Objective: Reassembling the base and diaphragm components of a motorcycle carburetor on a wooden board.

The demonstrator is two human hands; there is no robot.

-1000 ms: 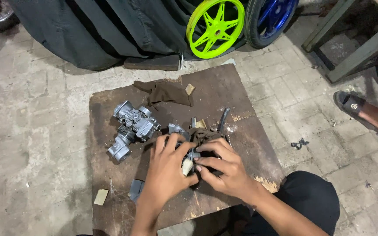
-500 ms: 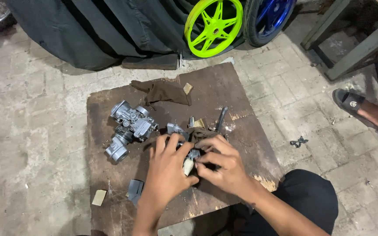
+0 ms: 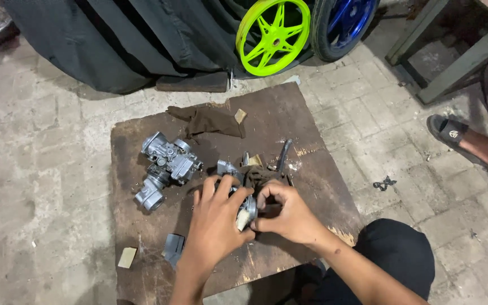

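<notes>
While both my hands clasp a small metal part at the worktop's middle, bare board lies toward its far edge.
My left hand and right hand pinch the dull grey piece; the ribbed cast carburetor sits left, a brown rag beyond.

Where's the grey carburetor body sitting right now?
In the head view, the carburetor body lies on the wooden board's left part, just left of the left hand and below the brown rag.

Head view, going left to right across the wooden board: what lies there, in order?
Tan scrap → grey carburetor → left hand → small metal part held between both hands → right hand. Further right, off the board: small dark bit on the paving, then another person's sandalled foot.
</notes>
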